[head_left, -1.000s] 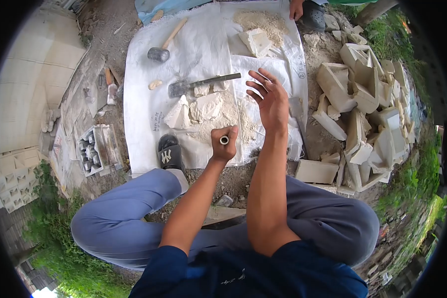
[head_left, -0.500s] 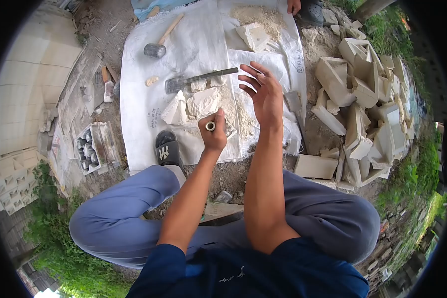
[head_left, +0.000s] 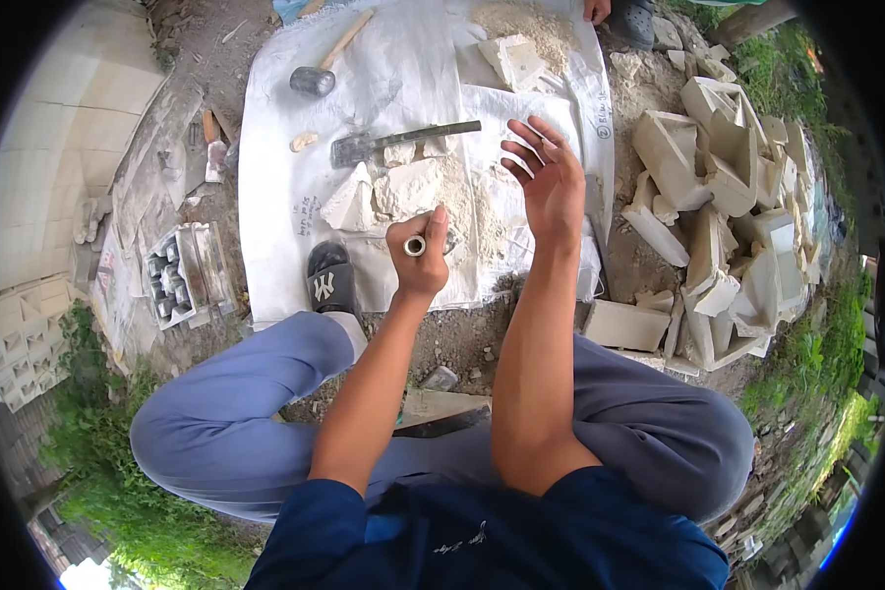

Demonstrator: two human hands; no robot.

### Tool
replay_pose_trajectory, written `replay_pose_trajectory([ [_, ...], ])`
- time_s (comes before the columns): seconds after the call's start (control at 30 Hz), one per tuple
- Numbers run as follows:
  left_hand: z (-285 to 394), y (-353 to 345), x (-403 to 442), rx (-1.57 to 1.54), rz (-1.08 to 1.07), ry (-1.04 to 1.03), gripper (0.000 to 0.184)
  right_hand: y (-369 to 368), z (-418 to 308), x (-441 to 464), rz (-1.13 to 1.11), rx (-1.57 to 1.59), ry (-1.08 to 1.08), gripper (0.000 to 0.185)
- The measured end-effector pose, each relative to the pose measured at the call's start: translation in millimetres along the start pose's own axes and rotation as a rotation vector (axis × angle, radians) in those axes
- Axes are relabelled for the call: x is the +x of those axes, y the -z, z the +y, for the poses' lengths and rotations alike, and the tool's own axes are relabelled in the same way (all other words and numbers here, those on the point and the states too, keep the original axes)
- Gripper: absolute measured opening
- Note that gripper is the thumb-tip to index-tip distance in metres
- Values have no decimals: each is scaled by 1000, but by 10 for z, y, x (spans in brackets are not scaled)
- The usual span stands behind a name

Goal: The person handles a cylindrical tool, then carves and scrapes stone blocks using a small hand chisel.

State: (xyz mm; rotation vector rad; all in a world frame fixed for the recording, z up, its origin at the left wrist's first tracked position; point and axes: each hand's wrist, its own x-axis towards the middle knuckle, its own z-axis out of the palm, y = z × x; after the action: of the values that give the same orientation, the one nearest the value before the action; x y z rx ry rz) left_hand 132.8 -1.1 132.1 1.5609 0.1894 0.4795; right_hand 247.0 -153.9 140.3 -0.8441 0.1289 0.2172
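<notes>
Pale hollow-ended handle point(head_left: 416, 247) inside left hand point(head_left: 424, 269), near broken chunk point(head_left: 409, 189).

Left fingers point(head_left: 400, 239) around tube point(head_left: 416, 246); right fingers point(head_left: 549, 133) parted, near dark-handled hammer point(head_left: 410, 138).

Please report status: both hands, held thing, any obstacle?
Left hand closed around hollow-ended tube. Right hand open, apparently empty. Possible obstacle: dark-handled hammer beside broken pale chunks.
</notes>
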Motion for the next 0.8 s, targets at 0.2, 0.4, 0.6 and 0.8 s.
replay_pose_trajectory([
  [0.2, -317, 56, -284, 180, -135, -87, 49, -5, 50, 32, 14, 56, 17, 47],
  [0.4, -145, 8, -49, -56, 88, 106, 51, -88, 6, 49, -5, 57, 29, 46],
  [0.6, -100, 24, -218, 36, 106, 72, 47, -30, 37, 33, 46, 59, 22, 45],
  [0.8, -201, -130, 42, -10, 229, 136, 52, -43, 69, 25, -21, 20, 15, 46],
])
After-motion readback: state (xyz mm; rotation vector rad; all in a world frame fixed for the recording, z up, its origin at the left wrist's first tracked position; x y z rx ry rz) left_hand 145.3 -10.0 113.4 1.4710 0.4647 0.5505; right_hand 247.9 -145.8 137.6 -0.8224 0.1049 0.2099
